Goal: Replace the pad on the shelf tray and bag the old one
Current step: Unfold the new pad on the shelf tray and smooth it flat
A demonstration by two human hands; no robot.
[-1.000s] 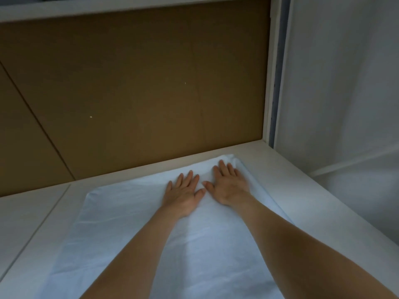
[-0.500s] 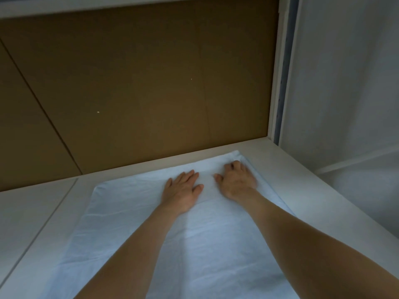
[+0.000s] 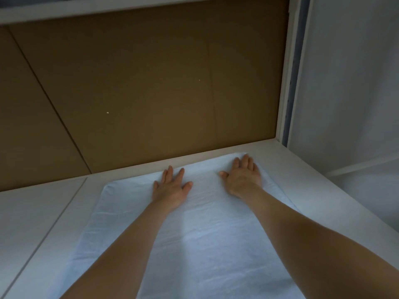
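A pale blue-white pad (image 3: 207,238) lies spread flat on the white shelf tray (image 3: 306,190), reaching nearly to the back wall. My left hand (image 3: 170,186) rests palm down on the pad's far edge, fingers spread. Flat on the pad's far right corner lies my right hand (image 3: 243,176), also palm down. Both forearms stretch over the pad's middle and hide part of it. Neither hand holds anything. No bag or other pad shows in the view.
A brown board back wall (image 3: 140,93) rises right behind the tray. A white side panel (image 3: 345,83) closes the right. A seam (image 3: 54,223) splits the shelf floor at the left. A white shelf edge (image 3: 108,7) runs overhead.
My hands have slid apart along the pad's far edge. The right hand moved out to the far right corner, and the left hand shifted slightly left.
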